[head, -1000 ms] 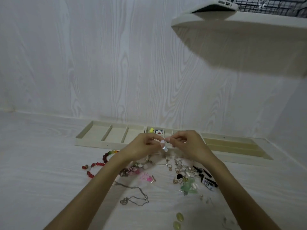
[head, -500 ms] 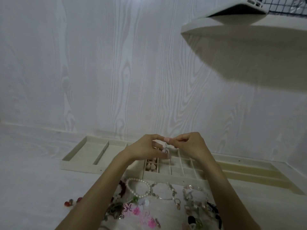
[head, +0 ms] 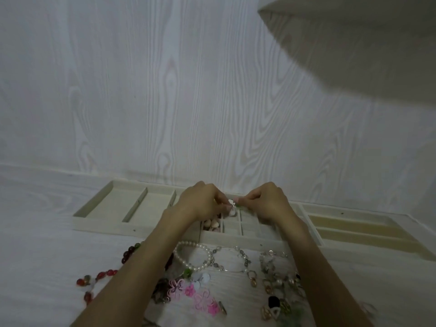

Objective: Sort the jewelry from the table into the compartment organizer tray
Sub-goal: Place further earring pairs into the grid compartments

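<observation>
Holding one small pale trinket [head: 232,205] between them, the left hand [head: 200,204] and right hand [head: 266,204] are pinching it over the organizer tray [head: 99,208], having travelled forward from above the table's jewelry pile [head: 236,274]; release into a small middle compartment appears imminent.

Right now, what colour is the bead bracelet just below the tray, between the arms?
White, pearl-like: the bracelet. Head view, the only one.
</observation>
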The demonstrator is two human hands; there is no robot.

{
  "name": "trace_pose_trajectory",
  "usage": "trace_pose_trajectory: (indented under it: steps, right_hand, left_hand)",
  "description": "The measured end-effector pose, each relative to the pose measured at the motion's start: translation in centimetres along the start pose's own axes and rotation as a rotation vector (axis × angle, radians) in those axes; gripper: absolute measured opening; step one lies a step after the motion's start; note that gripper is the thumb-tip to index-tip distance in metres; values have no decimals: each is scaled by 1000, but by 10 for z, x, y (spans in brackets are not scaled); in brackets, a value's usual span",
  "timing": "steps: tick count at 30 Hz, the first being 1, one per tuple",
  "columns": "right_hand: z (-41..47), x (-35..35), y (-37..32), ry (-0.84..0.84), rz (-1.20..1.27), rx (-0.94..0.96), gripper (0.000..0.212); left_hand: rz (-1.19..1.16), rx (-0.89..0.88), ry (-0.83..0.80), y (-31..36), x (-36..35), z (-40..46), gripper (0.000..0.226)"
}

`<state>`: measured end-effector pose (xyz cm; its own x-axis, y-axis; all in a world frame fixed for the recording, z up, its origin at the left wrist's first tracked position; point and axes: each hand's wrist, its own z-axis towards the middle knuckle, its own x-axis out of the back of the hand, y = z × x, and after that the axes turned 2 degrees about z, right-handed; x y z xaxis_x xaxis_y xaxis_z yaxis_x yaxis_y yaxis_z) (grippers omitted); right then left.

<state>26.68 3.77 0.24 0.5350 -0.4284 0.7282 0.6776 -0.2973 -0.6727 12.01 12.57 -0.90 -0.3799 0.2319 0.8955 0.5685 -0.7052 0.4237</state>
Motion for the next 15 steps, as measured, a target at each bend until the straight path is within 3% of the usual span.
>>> trace_pose_trajectory:
  steps: [8, 15]
  right_hand:
    - [-6, -11, 2, -40, -79, 48, 19]
    - [-7, -19, -1, -3, -225, 87, 24]
  left_hand:
    - [145, -24, -91, 2, -1, -1, 26]
    - [188, 0, -35, 8, 14, -3, 32]
